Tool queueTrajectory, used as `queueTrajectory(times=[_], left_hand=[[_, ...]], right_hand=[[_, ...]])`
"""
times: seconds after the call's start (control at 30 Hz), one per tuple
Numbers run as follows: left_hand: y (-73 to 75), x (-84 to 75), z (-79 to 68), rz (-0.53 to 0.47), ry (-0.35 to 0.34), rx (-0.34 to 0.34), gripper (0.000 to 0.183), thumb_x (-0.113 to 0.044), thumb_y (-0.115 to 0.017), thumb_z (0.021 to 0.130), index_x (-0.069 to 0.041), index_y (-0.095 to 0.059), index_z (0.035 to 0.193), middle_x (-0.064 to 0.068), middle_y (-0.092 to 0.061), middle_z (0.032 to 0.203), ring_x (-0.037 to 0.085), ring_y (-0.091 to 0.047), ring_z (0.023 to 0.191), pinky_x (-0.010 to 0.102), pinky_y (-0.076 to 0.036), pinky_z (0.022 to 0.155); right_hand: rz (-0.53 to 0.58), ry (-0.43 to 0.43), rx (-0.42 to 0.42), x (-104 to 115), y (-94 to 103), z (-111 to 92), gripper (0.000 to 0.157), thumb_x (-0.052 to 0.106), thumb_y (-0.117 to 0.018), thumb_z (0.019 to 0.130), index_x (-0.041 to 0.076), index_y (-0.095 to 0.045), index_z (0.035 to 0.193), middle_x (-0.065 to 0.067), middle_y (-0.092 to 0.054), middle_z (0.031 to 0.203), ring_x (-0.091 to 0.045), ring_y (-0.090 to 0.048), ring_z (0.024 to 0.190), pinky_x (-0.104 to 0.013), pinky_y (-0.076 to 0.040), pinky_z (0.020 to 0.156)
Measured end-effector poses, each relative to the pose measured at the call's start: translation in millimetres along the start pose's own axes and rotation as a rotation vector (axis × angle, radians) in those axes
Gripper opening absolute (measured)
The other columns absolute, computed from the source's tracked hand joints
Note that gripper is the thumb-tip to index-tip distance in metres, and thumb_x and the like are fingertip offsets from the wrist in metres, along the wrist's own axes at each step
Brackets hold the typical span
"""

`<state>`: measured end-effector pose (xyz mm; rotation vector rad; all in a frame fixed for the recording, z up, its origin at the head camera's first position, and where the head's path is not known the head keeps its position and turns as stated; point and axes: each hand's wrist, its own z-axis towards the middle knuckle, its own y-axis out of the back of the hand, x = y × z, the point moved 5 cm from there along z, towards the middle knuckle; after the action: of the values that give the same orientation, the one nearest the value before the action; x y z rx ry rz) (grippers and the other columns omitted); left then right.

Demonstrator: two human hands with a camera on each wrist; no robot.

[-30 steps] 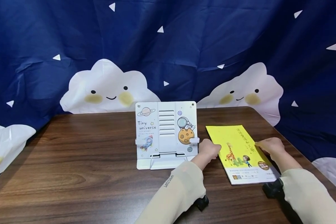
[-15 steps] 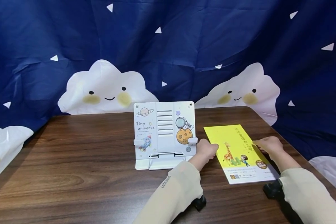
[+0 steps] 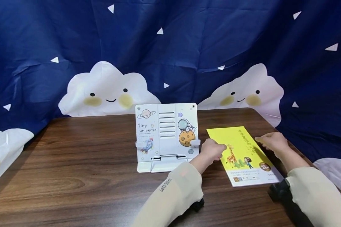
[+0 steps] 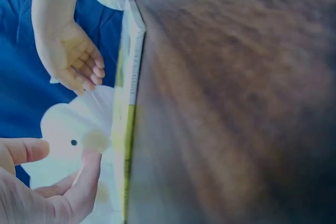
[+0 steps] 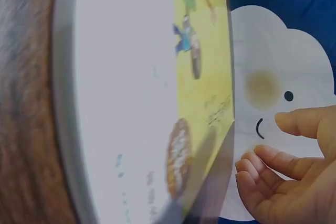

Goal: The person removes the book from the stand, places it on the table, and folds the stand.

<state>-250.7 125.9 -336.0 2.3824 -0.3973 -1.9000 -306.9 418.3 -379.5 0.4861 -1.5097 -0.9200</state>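
Note:
A yellow picture book (image 3: 230, 135) with a giraffe and a child on its cover lies flat on the table. At its left edge is my left hand (image 3: 211, 150), thumb and fingers apart and nothing between them; the left wrist view shows this hand (image 4: 63, 192) beside the book's spine edge (image 4: 132, 93). My right hand (image 3: 274, 143) hovers by the book's right edge. Seen from the right wrist, that hand (image 5: 294, 166) has its fingers loosely bent, the thumb separate, and holds nothing. A white book stand (image 3: 167, 145) with space drawings stands upright left of the book.
The brown wooden table (image 3: 74, 167) reaches back to a dark blue curtain (image 3: 182, 47) printed with clouds and triangles. The table's right edge runs close beyond my right hand. A black wrist camera (image 3: 279, 189) sits under the right sleeve.
Both hands have come up slightly from the book's edges, the left fingertips shifting a little right over the cover. The book and the stand stay in place; the head view has shifted slightly.

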Motion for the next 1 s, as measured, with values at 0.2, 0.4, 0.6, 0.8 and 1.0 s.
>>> queueTrajectory(times=[0.2,0.4,0.6,0.8,1.0], left_hand=[[7.9,-13.8,-7.0,0.073,-0.059,0.017,0.016,-0.014,-0.064,0.073,0.001,-0.058,0.076,0.005,-0.052,0.065,0.016,-0.054,0.056,0.027,-0.048,0.053],[23.5,-23.6,-10.1,0.098,-0.092,0.034,0.015,-0.015,-0.063,0.075,0.0,-0.058,0.079,0.005,-0.052,0.064,0.025,-0.058,0.068,0.034,-0.049,0.059],[38.7,-27.4,-9.5,0.108,-0.105,0.056,0.02,-0.015,-0.062,0.077,0.001,-0.059,0.09,0.008,-0.057,0.069,0.017,-0.055,0.059,0.026,-0.046,0.051],[57.4,-32.3,-11.4,0.155,-0.151,0.067,0.016,-0.015,-0.06,0.078,-0.001,-0.06,0.087,0.008,-0.058,0.07,0.013,-0.053,0.055,0.022,-0.041,0.047],[79.1,-36.6,-15.0,0.193,-0.202,0.059,0.017,-0.016,-0.06,0.077,-0.002,-0.061,0.087,0.005,-0.058,0.071,0.016,-0.058,0.065,0.02,-0.04,0.047]], right_hand=[[-0.007,0.001,0.079,68,17.2,-39,0.052,0.035,-0.06,0.077,-0.013,-0.055,0.096,-0.021,-0.055,0.085,-0.025,-0.053,0.068,-0.029,-0.044,0.051],[-0.058,0.044,0.103,107,22.9,-55,0.047,0.031,-0.056,0.08,-0.013,-0.054,0.097,-0.021,-0.054,0.083,-0.027,-0.051,0.07,-0.034,-0.043,0.055],[-0.06,0.139,0.14,128,21.5,-57,0.048,0.031,-0.054,0.082,-0.014,-0.053,0.098,-0.02,-0.054,0.085,-0.029,-0.05,0.074,-0.032,-0.042,0.055],[-0.057,0.198,0.15,146,16.9,-59,0.046,0.027,-0.055,0.082,-0.015,-0.053,0.099,-0.024,-0.054,0.092,-0.031,-0.051,0.079,-0.035,-0.044,0.062],[-0.05,0.229,0.184,162,11.3,-59,0.046,0.028,-0.055,0.083,-0.015,-0.052,0.101,-0.026,-0.053,0.096,-0.035,-0.052,0.083,-0.04,-0.046,0.067]])
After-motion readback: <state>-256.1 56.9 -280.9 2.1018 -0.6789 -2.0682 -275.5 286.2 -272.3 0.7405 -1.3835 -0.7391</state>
